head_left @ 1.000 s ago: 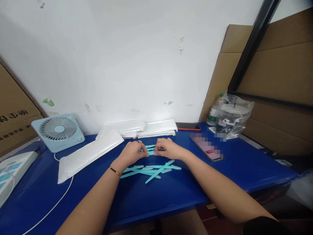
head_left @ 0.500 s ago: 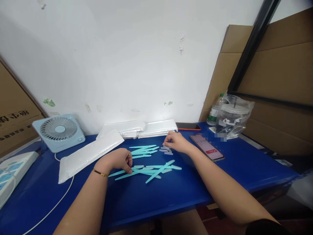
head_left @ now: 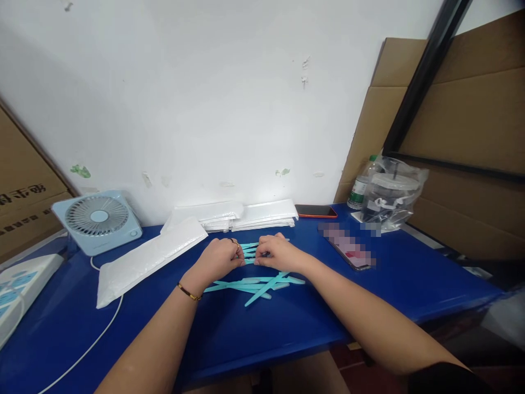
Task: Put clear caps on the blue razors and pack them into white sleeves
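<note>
Turquoise eyebrow razors with slim, flat handles lie in two loose groups on the blue table. My left hand is closed in a pinch on one eyebrow razor, held level between both hands. At its other end, my right hand pinches with thumb and fingers; whether a clear cap is in that pinch I cannot make out. Behind the fingers, the far group of razors is partly covered. Nearer to me, the second group of razors lies crossed over one another. The small clear pieces are mostly hidden by my right hand.
White padded mailers are stacked against the wall, and another mailer lies at left. A blue fan, a power strip and a cable sit left. Two phones, a bottle and a bagged cup stand right.
My left hand has lifted a razor from the near group and moved up and right. My right hand has left the clear pieces and come left, so both hands now meet.
</note>
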Motion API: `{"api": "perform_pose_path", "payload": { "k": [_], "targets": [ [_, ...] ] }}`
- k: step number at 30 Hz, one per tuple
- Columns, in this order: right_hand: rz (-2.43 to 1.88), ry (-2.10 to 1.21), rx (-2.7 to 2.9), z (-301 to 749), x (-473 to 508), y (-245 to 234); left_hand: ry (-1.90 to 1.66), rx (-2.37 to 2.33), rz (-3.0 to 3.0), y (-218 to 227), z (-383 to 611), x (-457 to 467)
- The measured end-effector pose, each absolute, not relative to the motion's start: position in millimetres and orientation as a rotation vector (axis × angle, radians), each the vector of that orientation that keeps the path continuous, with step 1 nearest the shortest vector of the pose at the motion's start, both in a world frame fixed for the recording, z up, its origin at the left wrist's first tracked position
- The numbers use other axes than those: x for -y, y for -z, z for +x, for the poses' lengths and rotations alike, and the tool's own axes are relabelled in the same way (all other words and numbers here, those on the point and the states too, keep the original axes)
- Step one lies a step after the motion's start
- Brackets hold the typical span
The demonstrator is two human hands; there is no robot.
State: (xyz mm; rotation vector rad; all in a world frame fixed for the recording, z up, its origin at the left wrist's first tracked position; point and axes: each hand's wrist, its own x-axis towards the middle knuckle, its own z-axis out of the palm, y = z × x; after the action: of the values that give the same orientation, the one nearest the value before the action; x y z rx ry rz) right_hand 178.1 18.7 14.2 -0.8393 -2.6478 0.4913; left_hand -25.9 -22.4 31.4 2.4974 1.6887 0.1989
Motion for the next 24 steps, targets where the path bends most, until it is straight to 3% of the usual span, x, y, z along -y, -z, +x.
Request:
{"api": "perform_pose_path", "payload": {
  "k": [7, 13, 24],
  "targets": [
    [-1.111, -0.366, 2.497, 214.4, -46.3, -16.0, -0.284, -1.801, 2.381, -26.5, -29.8, 17.1],
    [-0.930, -0.669, 2.869, 234.9, -41.0, -30.7, -0.359, -1.562, 2.307, -30.4, -20.5, 27.1],
    [-0.775, -0.631, 2.807, 220.3, -34.7, -26.5, -0.225, -1.547, 2.392, -26.3, -0.1, 32.8]
  ]
}}
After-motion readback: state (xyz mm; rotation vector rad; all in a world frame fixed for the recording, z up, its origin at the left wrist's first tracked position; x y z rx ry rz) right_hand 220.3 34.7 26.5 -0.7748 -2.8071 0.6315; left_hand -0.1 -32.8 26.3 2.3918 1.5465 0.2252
